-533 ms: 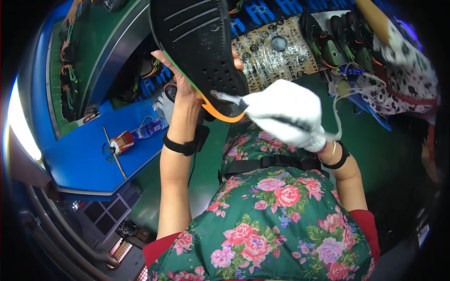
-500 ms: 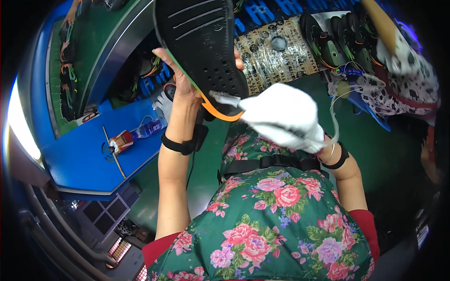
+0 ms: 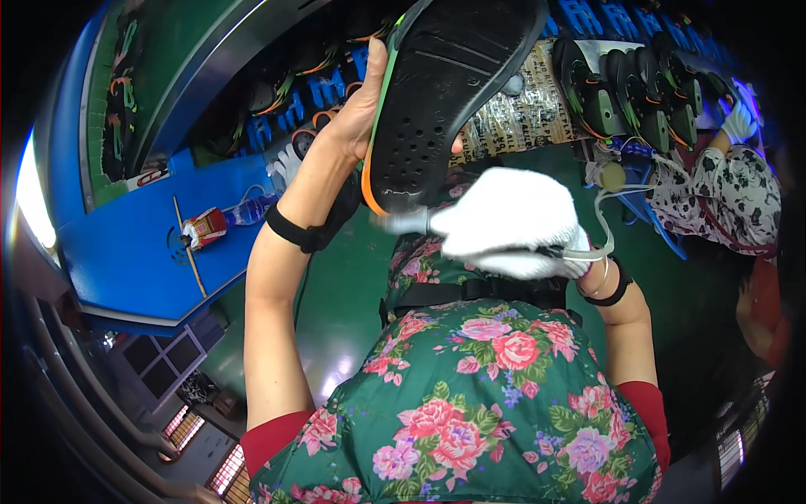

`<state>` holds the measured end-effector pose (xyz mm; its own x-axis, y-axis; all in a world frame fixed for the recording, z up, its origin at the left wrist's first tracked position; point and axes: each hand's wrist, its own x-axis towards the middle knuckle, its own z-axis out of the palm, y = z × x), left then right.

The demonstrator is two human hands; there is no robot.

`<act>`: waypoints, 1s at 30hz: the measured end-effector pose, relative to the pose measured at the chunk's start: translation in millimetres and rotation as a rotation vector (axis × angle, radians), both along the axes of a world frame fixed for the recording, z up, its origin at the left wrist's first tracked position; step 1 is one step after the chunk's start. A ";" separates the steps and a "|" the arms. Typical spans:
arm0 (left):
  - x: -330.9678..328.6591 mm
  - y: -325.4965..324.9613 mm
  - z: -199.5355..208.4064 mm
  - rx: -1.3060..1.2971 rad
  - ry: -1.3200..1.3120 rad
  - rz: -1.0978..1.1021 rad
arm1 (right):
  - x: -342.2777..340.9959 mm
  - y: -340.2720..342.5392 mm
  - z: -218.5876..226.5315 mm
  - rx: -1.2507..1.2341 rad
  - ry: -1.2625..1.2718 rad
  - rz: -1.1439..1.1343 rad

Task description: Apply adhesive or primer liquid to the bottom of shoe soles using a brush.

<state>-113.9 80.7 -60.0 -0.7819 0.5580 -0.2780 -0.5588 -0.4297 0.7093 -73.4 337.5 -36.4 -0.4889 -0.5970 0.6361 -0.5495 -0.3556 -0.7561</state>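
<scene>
My bare left hand [image 3: 359, 113] grips a black shoe sole [image 3: 437, 92] by its sides and holds it up. Orange and green edging runs along its left side, and small holes dot the end closest to me. In a white knitted glove, my right hand [image 3: 512, 220] is closed around a brush [image 3: 407, 222], whose handle is mostly hidden. The brush's motion-blurred tip is at the sole's orange-edged near end; I cannot tell whether it touches. A pale hose [image 3: 606, 220] runs out from the gloved hand.
Several dark shoe parts [image 3: 579, 88] lie at the far right, beside a taped-over board [image 3: 537, 109]. A blue table [image 3: 126, 260] on the left bears a red carton [image 3: 204, 227] and a bottle [image 3: 249, 210]. Someone's gloved hand [image 3: 739, 123] works at the right.
My left hand has carried the sole to the right and tilted it. The brush has shifted from the holed face down to the near edge. The other person's arm has moved away to the right.
</scene>
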 end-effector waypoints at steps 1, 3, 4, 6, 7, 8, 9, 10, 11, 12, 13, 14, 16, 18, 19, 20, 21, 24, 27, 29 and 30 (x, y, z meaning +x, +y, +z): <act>-3.5 1.9 3.4 0.008 -0.003 -0.044 | -2.5 -1.0 -6.4 0.074 0.110 -0.048; -6.9 7.2 9.5 -0.127 -0.058 -0.036 | -1.1 -1.6 -14.2 0.161 0.236 -0.063; -5.5 6.8 11.3 -0.272 -0.115 -0.019 | 0.2 -4.3 -12.0 0.168 0.253 -0.022; -4.4 6.1 6.4 -0.173 -0.135 -0.067 | -11.3 -3.3 -0.1 0.069 0.073 0.116; -4.6 6.6 6.4 -0.211 -0.128 -0.041 | -14.2 -1.6 1.8 0.060 -0.021 0.103; -5.7 6.5 6.6 -0.249 -0.119 -0.016 | -14.8 -3.2 -3.7 0.064 0.039 0.013; -8.8 4.7 3.9 -0.401 -0.046 0.033 | -13.7 -5.7 -9.9 0.107 0.075 -0.029; -8.5 2.8 2.1 -0.402 -0.038 0.038 | -15.7 -9.4 -10.3 0.147 0.117 -0.069; -7.8 1.0 0.2 -0.186 -0.157 -0.010 | -16.8 -5.8 -3.7 0.133 -0.040 0.052; -6.9 -0.7 -1.1 0.031 -0.270 -0.061 | -18.0 -2.2 7.1 0.119 -0.196 0.174; -4.4 2.1 -1.1 0.074 -0.283 0.038 | -22.7 2.7 10.1 0.070 -0.311 0.210; -2.0 0.4 -8.6 0.174 -0.230 0.013 | -24.7 8.0 5.7 0.003 -0.441 0.161; 12.2 4.1 -18.6 0.273 -0.255 0.115 | -28.2 13.1 11.6 0.045 -0.616 -0.134; 28.9 19.5 -23.9 0.471 -0.363 0.326 | -34.8 12.5 11.6 0.061 -0.550 -0.287; 39.1 25.1 -29.9 0.361 -0.286 0.384 | -40.0 11.6 14.7 0.096 -0.374 -0.377; 46.2 34.4 -33.2 0.255 -0.209 0.433 | -44.2 12.2 17.2 0.133 -0.196 -0.476; 48.0 55.3 -17.4 0.080 -0.253 0.563 | -47.0 14.8 16.5 0.155 -0.179 -0.463; 71.4 46.2 -43.6 0.021 -0.269 0.468 | -44.4 15.9 22.5 0.202 0.032 -0.355; 93.2 34.0 -50.5 0.594 -0.413 0.417 | -32.3 15.1 23.0 0.207 0.106 -0.354; 96.0 43.1 -42.5 0.710 -0.463 0.585 | -24.0 14.4 22.1 0.197 0.091 -0.402; 93.1 47.9 -37.0 0.711 -0.412 0.645 | -21.0 14.0 22.3 0.170 0.063 -0.428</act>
<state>-20.8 128.7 -97.0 -0.9088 0.2078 -0.3618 -0.2161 -0.9762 -0.0178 -94.4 351.5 -14.1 -0.6776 -0.4480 0.5832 -0.6666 0.0394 -0.7444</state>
